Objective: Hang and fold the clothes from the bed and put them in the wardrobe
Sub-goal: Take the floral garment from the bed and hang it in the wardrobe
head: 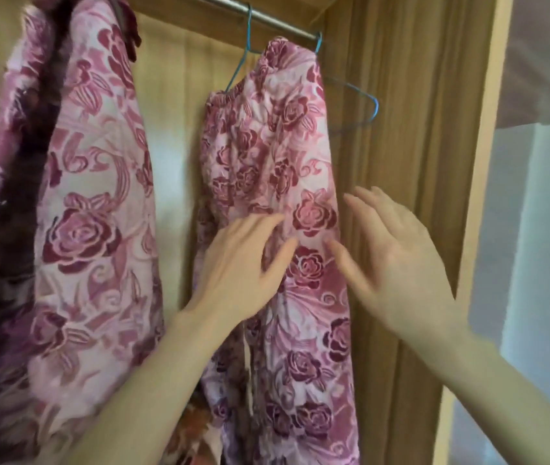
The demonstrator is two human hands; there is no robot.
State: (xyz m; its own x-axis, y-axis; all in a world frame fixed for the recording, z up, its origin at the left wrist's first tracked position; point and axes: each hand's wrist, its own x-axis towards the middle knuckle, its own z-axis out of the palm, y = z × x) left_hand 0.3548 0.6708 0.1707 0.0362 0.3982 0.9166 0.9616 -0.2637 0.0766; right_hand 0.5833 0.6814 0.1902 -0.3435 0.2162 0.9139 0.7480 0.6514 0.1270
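Hanging step, near its end. Rose-print garment (277, 182) draped over a blue wire hanger (240, 62), hooked on the wardrobe rail (267, 20); elastic waistband bunched just below the rail, cloth falling straight down from it.

Left hand (240, 273) well below the rail, fingers straight and spread, tips touching the cloth near mid-length; nothing gripped. Right hand (398, 263) beside it, toward the wardrobe's side panel (384, 162); fingers straight and loose, holding nothing; contact with the cloth not certain, motion blur.

Judged: smoothing or letting go of a piece already hung. Next move likely calls for a final straightening so the cloth hangs even, then pulling both hands clear without dragging the hanger along the rail, then a return for the next item. Bed not in view; count of clothes left unknown.

Wardrobe contents, taken from the rail:
- second blue wire hanger (361, 105), at the panel end of the rail, apparently bare, partly behind the garment;
- larger rose-print piece (85, 196), hung toward the other end, apart from the first;
- dark purplish cloth (25, 169) beyond it, blurred, kind not clear.

Lower wardrobe hidden.
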